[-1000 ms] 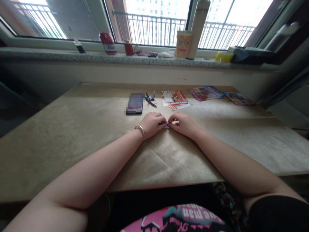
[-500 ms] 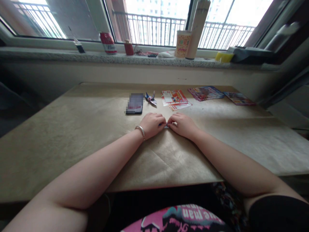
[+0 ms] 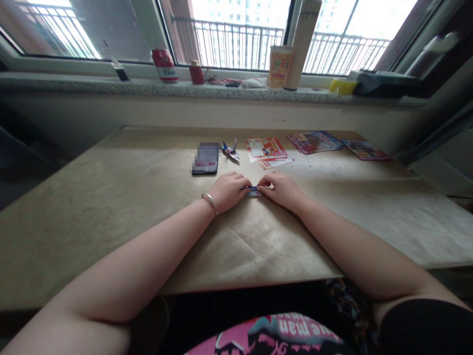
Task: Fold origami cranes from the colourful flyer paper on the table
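Note:
Between my two hands is a small folded piece of printed paper [image 3: 254, 191], blue along its far edge and pale on the near side, low at the tabletop. My left hand [image 3: 229, 190], with a silver bangle at the wrist, pinches its left end. At the right end, the fingers of my right hand [image 3: 280, 189] are closed on the paper too. My fingers cover both ends. Just beyond lies a folded paper figure [image 3: 231, 152] with pointed tips, in blue and white.
A dark phone [image 3: 206, 159], partly pixelated, lies left of the paper figure. Red-and-white printed sheets [image 3: 270, 150] and a stack of colourful cards [image 3: 316, 142] are on the table [image 3: 92, 197]. Another colourful stack [image 3: 365, 150] sits farther right. A can [image 3: 164, 65] and a paper cup [image 3: 280, 66] stand on the windowsill.
My left hand has shifted slightly left, away from my right hand. More of the folded paper now shows between my fingers.

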`<state>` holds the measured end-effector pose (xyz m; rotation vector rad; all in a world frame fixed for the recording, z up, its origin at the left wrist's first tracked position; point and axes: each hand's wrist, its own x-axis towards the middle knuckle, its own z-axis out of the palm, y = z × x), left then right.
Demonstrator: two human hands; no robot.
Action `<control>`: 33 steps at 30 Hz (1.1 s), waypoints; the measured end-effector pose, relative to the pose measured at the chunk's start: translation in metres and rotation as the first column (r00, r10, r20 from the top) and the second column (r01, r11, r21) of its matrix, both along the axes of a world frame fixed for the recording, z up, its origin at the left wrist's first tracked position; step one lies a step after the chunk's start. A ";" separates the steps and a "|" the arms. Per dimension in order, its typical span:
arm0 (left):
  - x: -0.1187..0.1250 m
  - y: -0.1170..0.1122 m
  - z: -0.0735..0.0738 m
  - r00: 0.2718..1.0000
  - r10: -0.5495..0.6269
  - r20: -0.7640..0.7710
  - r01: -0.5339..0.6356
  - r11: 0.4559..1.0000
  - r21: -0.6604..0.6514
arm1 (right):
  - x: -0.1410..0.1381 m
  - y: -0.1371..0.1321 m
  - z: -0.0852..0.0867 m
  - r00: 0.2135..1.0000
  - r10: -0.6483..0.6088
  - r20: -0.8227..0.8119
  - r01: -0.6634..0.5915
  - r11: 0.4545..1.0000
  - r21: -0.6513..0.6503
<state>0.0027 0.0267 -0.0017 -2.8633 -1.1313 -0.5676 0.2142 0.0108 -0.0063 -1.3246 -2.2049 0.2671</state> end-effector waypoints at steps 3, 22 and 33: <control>-0.001 0.001 0.001 0.997 0.054 0.058 -0.049 0.996 -0.075 | 0.002 0.001 0.000 0.995 0.022 -0.098 -0.020 1.000 0.019; -0.003 0.012 -0.001 0.974 0.146 0.175 -0.077 0.934 -0.350 | 0.000 0.010 -0.006 0.985 0.146 -0.095 -0.130 0.979 0.158; 0.006 0.005 -0.003 0.977 0.179 0.118 -0.174 0.983 -0.051 | -0.004 0.016 -0.010 0.997 0.059 -0.052 -0.054 0.994 0.094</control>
